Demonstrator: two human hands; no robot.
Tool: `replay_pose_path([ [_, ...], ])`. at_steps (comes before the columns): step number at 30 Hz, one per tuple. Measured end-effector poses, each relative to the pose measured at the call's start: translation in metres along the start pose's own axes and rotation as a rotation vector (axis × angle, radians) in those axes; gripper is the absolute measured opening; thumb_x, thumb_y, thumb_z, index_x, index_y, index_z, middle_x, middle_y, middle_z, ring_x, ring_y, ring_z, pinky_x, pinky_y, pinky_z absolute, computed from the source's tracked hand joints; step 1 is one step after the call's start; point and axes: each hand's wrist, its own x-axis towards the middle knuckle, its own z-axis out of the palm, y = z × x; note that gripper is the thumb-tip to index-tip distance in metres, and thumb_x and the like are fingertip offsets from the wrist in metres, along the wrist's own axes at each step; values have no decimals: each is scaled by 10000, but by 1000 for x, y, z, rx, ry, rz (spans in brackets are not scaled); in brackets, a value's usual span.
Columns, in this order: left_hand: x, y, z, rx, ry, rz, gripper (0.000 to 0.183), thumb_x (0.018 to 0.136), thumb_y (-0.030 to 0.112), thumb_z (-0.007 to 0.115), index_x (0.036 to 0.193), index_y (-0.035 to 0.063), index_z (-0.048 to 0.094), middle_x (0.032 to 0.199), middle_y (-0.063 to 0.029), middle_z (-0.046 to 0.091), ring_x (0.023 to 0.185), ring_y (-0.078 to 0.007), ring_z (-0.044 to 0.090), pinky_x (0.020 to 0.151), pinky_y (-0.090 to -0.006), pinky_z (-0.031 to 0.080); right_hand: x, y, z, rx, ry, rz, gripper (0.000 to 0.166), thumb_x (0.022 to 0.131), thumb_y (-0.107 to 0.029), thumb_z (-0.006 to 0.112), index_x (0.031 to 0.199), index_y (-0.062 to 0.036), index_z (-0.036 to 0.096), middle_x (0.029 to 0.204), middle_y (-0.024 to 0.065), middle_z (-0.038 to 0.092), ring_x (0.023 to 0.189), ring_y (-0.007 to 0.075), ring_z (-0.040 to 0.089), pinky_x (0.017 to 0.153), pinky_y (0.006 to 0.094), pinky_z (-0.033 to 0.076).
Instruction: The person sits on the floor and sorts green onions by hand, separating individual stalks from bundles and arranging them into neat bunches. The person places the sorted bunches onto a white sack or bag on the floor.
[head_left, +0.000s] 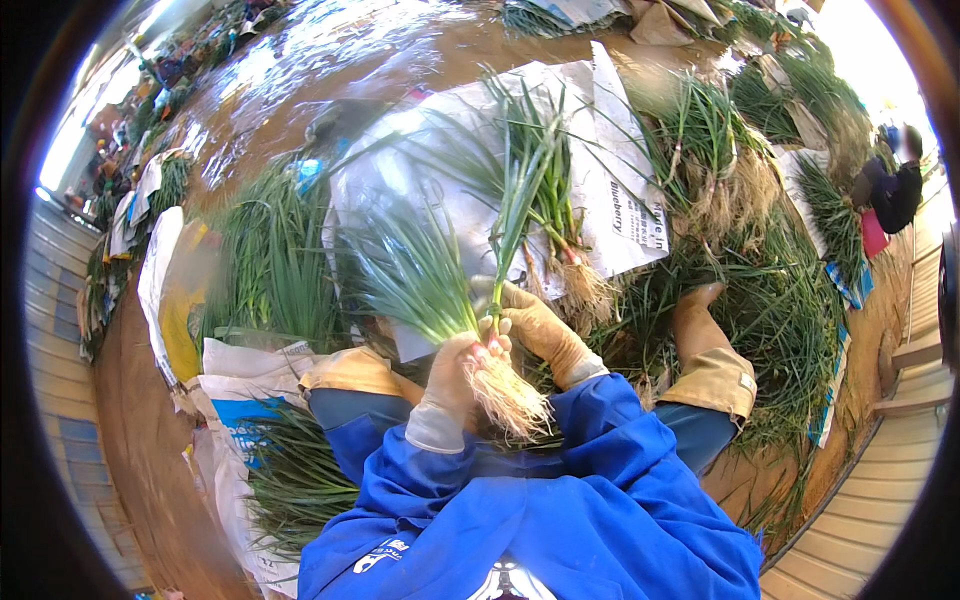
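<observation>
My left hand (448, 382), in a pale work glove, grips a bunch of green onions (442, 300) just above the root end. Its leaves fan up and to the left, and its pale stringy roots (510, 397) hang toward my lap. My gloved right hand (544, 322) pinches a green onion stalk (510, 240) standing beside the bunch, near its base. Just beyond my right hand, more green onions (555, 202) with roots toward me lie on a white printed sack (622, 172) spread out before me.
A pile of green onions (277, 247) stands at left, with another (300, 457) by my left leg. Rooted onions (727, 165) and loose trimmed leaves (765, 300) lie around my right foot (694, 307). Wet brown floor (300, 90) stretches ahead. A person (896, 184) sits at far right.
</observation>
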Motion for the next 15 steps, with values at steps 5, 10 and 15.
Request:
replay_pose_path([
  [5, -13, 0, -8, 11, 53, -25, 343, 813, 200, 609, 1116, 38, 593, 1114, -138, 592, 934, -223, 561, 798, -372, 499, -11, 15, 12, -738, 293, -61, 182, 852, -58, 547, 1008, -47, 639, 846, 53, 615, 842, 182, 596, 782, 299, 476],
  [10, -22, -9, -13, 28, 114, -55, 328, 809, 146, 605, 1113, 25, 577, 1123, -159, 586, 897, -230, 583, 774, -357, 522, -13, -3, -2, -1771, 559, -227, 90, 737, -156, 594, 758, -71, 611, 825, 123, 592, 828, 316, 583, 725, 420, 491],
  [15, -33, -9, -4, -56, 79, -81, 340, 810, 122, 607, 1128, 9, 566, 1147, -178, 578, 899, -223, 593, 771, -351, 537, 1, -31, -36, -1316, 702, -314, 124, 778, -70, 592, 863, -16, 663, 1028, 140, 612, 990, 299, 572, 886, 351, 459],
])
